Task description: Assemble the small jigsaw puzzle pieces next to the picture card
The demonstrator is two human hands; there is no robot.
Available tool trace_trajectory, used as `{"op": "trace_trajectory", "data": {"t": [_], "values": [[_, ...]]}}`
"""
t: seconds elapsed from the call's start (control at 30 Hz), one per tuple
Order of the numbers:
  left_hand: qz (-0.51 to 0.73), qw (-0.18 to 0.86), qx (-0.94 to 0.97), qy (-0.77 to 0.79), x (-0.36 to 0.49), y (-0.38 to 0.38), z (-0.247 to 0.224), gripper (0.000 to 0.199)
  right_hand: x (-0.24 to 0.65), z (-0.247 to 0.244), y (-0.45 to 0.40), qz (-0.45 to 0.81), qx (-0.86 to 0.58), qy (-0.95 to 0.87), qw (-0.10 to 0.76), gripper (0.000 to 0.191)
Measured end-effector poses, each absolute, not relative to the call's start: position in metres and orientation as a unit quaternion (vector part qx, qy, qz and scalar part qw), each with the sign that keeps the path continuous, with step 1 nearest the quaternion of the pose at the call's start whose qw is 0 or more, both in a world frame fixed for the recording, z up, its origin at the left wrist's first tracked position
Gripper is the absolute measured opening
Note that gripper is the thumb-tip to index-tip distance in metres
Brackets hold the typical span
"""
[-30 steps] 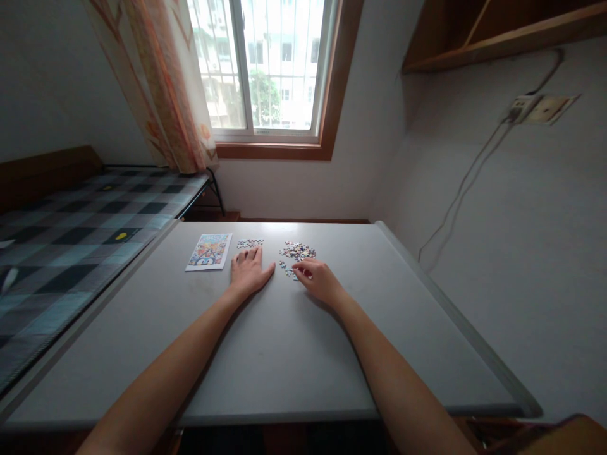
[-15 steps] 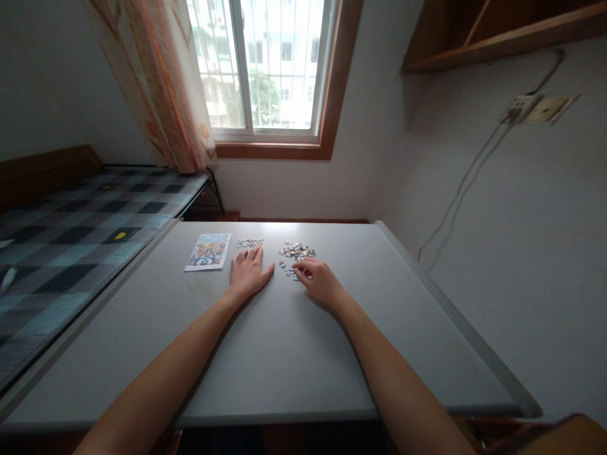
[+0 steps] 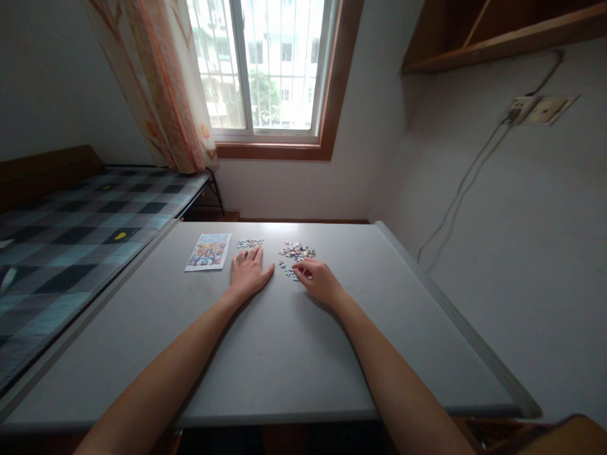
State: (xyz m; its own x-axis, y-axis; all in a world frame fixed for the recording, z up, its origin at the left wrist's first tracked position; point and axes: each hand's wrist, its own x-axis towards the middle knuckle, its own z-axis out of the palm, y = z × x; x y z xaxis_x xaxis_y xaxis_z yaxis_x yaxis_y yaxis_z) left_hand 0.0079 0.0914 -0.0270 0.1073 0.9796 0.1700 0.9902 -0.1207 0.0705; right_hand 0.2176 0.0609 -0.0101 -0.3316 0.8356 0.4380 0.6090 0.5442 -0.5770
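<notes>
My left hand (image 3: 249, 270) lies flat on the grey table (image 3: 265, 354) with its fingers spread and thumb out. Just beyond its fingertips is a small group of joined jigsaw puzzle pieces (image 3: 250, 242). My right hand (image 3: 320, 280) is bent in a pinch over a few loose puzzle pieces (image 3: 287, 270), at the near side of a heap of mixed puzzle pieces (image 3: 298, 250). Whatever its fingertips hold is too small to make out. To the left of my left hand lies a printed picture sheet (image 3: 208, 252) with a colourful cartoon scene.
A bed with a checked cover (image 3: 142, 196) stands along the table's left side. The wall (image 3: 512, 253) with a hanging cable (image 3: 458, 199) runs along the right. A window (image 3: 279, 69) and a curtain (image 3: 165, 95) are behind the table.
</notes>
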Motion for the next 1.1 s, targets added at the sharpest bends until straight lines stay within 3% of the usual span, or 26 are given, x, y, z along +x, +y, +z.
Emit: {"op": "trace_trajectory", "data": {"t": [1.1], "values": [[-0.087,0.030,-0.742,-0.664,0.0051,0.0960,-0.0257,0.072,0.2158,-0.0057,0.0588,0.158,-0.463,-0.799,0.351,0.014]]}}
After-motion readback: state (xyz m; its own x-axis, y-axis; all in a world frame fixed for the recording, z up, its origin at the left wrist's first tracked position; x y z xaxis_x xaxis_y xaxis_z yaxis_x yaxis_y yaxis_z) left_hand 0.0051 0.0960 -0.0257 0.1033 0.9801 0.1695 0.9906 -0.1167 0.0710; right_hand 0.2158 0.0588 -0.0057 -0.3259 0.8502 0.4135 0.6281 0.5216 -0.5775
